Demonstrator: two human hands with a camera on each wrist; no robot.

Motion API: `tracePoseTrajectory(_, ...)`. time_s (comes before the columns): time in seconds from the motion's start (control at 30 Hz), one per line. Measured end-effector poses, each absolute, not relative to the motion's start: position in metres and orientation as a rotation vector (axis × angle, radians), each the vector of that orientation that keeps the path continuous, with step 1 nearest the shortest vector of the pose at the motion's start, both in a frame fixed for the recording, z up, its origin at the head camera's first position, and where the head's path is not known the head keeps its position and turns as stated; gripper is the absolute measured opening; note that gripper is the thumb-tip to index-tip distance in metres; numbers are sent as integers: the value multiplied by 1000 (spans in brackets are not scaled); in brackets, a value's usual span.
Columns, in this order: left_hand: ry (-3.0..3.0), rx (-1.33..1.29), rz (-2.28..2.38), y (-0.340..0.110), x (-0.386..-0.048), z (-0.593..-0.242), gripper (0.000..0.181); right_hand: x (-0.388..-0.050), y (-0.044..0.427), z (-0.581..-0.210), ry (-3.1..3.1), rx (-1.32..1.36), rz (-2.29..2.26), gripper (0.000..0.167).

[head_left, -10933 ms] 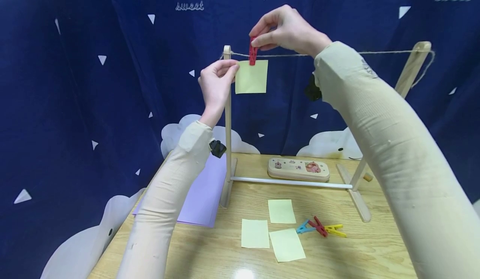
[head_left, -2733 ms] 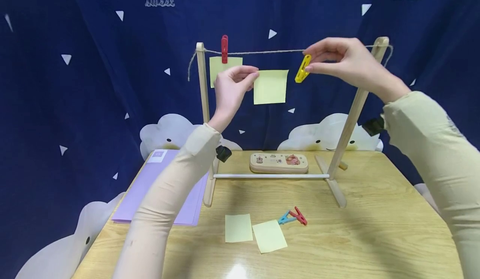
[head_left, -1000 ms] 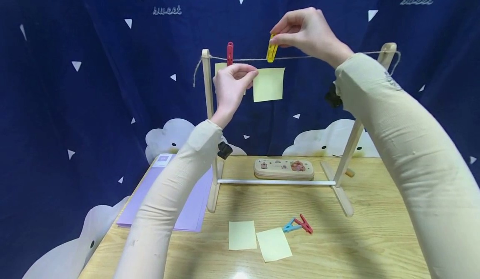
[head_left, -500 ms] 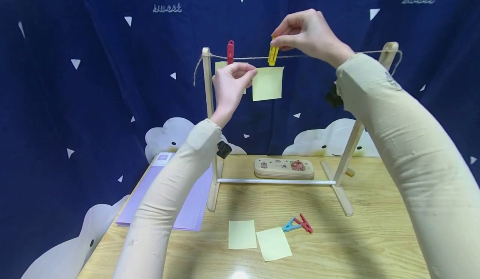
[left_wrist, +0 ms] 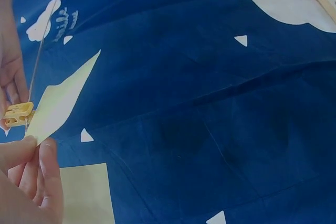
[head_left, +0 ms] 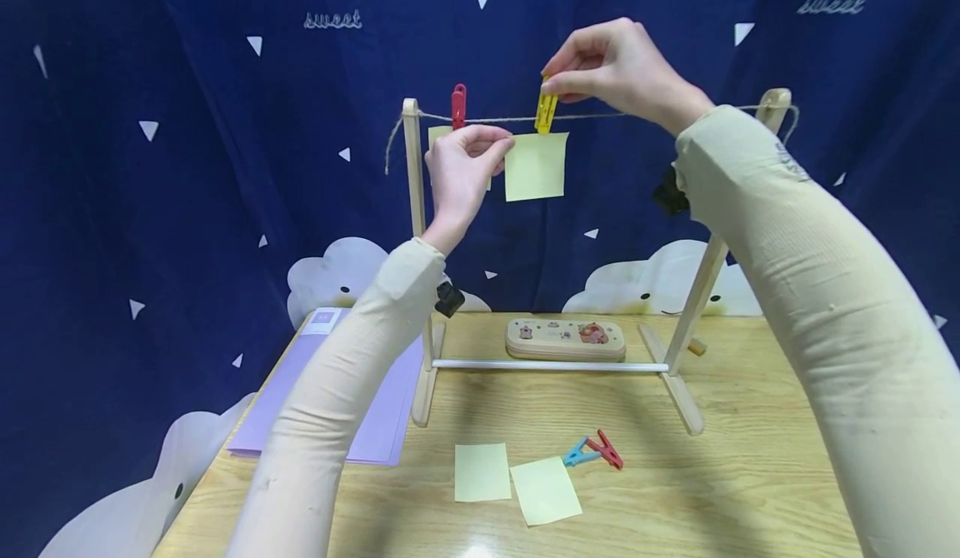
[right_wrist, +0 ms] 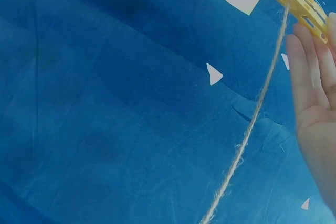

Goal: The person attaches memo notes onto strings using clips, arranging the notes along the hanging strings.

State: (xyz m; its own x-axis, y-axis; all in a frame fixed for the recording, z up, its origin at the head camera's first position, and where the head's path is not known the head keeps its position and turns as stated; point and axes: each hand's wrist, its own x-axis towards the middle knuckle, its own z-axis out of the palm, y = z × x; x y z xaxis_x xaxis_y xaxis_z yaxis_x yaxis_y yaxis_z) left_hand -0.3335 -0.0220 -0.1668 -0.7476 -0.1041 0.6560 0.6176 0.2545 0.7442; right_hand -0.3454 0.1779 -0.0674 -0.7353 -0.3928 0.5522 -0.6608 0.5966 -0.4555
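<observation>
My left hand [head_left: 465, 171] pinches a pale yellow sticky note [head_left: 535, 168] by its upper left corner, just below the twine line [head_left: 592, 116]. Above it my right hand [head_left: 622, 71] pinches the top of a yellow clothespin [head_left: 546, 114], whose lower end straddles the twine and meets the note's top edge. The right wrist view shows the clothespin [right_wrist: 299, 6] across the twine [right_wrist: 252, 124]; whether it grips the note is unclear. Partly behind my left hand, another sticky note [head_left: 438, 132] hangs from the line under a red clothespin [head_left: 458, 105].
Two sticky notes [head_left: 482, 473] [head_left: 546, 491] lie on the table [head_left: 645, 508], beside a blue clothespin [head_left: 580, 454] and a red one [head_left: 607, 450]. A wooden stand [head_left: 415, 175] carries the twine. A pencil case [head_left: 566, 340] sits behind its crossbar, purple folders [head_left: 382, 416] at left.
The first note now hangs under the red clothespin. A second note and the yellow clothespin have left the table. My right hand moved up and left to the twine, then slightly down towards the note.
</observation>
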Motion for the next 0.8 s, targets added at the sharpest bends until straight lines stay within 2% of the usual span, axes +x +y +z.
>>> tracePoseTrajectory(0.43,-1912,-466,-1552,-22,-334,-164,16,-344,173,-73,-2438,874,883,32)
tracePoseTrajectory(0.8,-1914,-465,-1574,-22,-335,-165,17,-346,170,-75,-2468,849,876,33)
